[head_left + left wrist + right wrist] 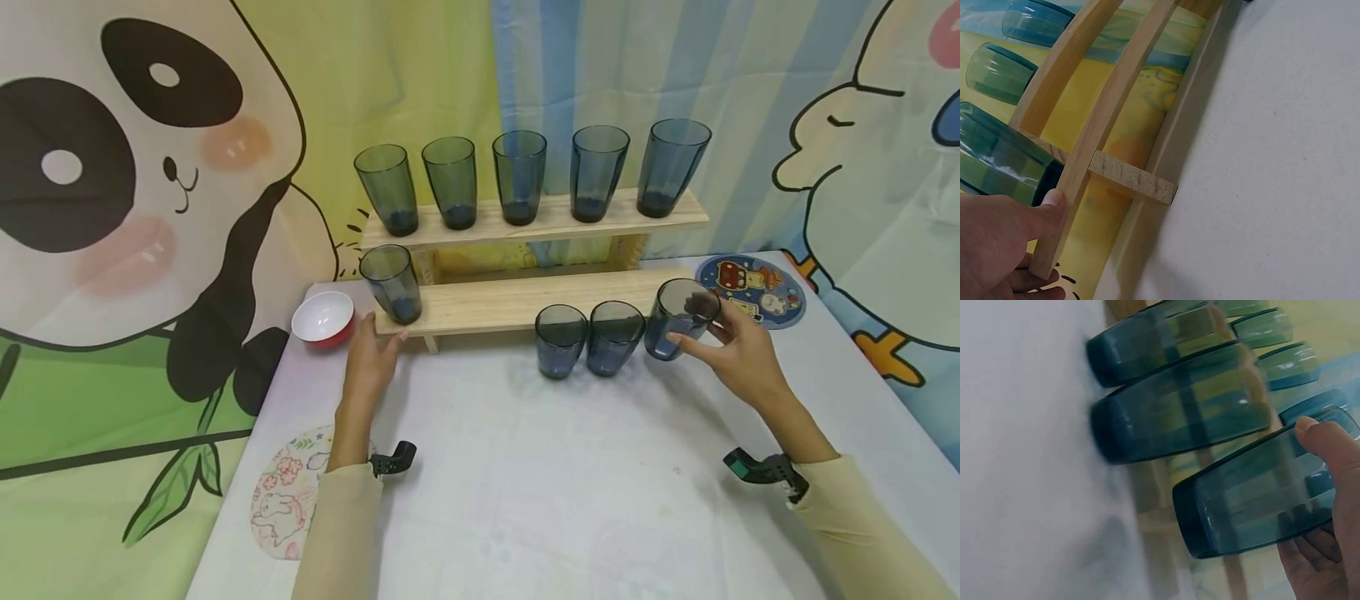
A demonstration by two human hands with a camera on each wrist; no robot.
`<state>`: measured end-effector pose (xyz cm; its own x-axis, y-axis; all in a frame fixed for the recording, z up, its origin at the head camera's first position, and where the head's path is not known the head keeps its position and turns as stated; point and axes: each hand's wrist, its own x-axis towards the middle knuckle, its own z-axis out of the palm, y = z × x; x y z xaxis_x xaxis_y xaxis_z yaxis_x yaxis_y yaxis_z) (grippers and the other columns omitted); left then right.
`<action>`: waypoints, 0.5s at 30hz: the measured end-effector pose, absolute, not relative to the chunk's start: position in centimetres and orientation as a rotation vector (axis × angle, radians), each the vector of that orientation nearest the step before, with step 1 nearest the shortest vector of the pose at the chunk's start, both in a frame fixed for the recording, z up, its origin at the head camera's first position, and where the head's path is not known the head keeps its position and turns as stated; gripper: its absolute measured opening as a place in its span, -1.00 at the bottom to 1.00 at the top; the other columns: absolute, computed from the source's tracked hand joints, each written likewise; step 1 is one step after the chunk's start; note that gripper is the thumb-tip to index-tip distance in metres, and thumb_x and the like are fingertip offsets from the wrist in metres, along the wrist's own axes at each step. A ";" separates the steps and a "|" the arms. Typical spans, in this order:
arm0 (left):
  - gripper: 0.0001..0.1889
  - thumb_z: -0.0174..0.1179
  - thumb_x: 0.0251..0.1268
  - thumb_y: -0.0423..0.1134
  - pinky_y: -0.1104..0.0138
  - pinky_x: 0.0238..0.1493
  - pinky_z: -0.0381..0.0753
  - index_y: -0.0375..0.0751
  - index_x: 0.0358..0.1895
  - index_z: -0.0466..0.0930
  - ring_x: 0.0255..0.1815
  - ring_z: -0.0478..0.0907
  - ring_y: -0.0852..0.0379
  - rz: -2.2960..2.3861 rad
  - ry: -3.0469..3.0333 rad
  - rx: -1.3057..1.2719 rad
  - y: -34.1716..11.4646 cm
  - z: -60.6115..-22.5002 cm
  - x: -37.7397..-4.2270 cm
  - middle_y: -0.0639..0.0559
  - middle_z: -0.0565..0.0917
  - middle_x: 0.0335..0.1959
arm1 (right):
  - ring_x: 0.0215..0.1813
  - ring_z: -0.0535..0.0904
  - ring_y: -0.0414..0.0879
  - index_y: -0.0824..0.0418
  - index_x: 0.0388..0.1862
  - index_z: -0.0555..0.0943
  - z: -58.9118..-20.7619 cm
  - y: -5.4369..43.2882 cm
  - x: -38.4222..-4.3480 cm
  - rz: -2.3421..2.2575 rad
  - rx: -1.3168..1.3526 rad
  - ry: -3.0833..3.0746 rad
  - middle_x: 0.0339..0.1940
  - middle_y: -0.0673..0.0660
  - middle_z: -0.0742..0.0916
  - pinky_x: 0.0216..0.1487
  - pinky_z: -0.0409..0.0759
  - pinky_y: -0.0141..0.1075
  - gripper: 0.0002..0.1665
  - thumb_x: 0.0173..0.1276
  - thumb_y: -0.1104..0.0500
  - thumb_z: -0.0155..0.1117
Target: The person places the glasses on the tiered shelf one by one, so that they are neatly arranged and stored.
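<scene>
My right hand [742, 354] holds a blue-grey glass tumbler [1254, 494] by its side, thumb on one side and fingers on the other. In the right wrist view its base is off the white table. Left of it, two similar tumblers [561, 342] [615, 337] stand on the table before the two-tier wooden shelf [510, 304]. My left hand [367, 367] grips the left end of the lower board [1079, 178], thumb on its edge and fingers beneath. Just above that thumb, one tumbler [393, 287] stands on the lower board.
Several matching tumblers [520, 179] line the upper board [547, 218]. A red bowl with a white inside [322, 317] sits left of the shelf. A dark blue round mat [753, 292] lies at the right, and a pale patterned mat [288, 500] partly under the left forearm.
</scene>
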<state>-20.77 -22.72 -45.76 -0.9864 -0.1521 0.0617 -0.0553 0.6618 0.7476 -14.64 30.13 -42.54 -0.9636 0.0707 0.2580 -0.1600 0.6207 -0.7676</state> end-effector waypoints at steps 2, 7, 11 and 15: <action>-0.21 0.26 0.56 -0.10 -0.08 0.68 0.10 -0.44 0.62 0.11 0.67 0.15 -0.29 -1.234 -2.755 0.177 -22.7 -45.8 -20.7 -0.40 0.26 0.60 | 0.47 0.49 0.36 0.31 0.49 0.45 -41.5 30.1 -14.6 1.240 0.063 -2.589 0.37 0.37 0.60 0.34 0.40 -0.66 -0.15 0.34 0.03 0.59; -0.21 0.26 0.56 -0.10 -0.08 0.68 0.10 -0.43 0.62 0.12 0.67 0.15 -0.29 -1.240 -2.753 0.176 -22.7 -45.7 -20.6 -0.40 0.26 0.60 | 0.44 0.54 0.29 0.27 0.45 0.47 -38.8 29.9 -14.7 1.180 0.062 -2.603 0.27 0.32 0.63 0.28 0.42 -0.69 -0.18 0.34 -0.01 0.58; -0.20 0.26 0.56 -0.08 -0.08 0.68 0.10 -0.41 0.63 0.10 0.67 0.13 -0.28 -1.249 -2.757 0.183 -22.6 -45.6 -20.6 -0.39 0.24 0.62 | 0.31 0.60 -0.29 0.18 0.42 0.52 -36.6 29.6 -15.0 1.144 0.103 -2.595 0.15 0.19 0.68 0.17 0.42 -0.77 -0.22 0.31 -0.01 0.61; -0.19 0.26 0.56 -0.08 -0.08 0.68 0.09 -0.42 0.63 0.09 0.68 0.13 -0.28 -1.249 -2.760 0.183 -22.6 -45.6 -20.6 -0.39 0.23 0.62 | 0.18 0.59 -0.44 0.17 0.40 0.54 -34.6 29.0 -15.7 1.129 0.148 -2.594 0.11 0.14 0.71 0.06 0.42 -0.79 -0.24 0.30 -0.02 0.62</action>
<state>-20.62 -22.58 -45.55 -0.9871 -0.1531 0.0469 -0.0659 0.6551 0.7527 -15.74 28.99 -34.58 -0.9474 0.0279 0.3190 -0.2144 0.6846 -0.6967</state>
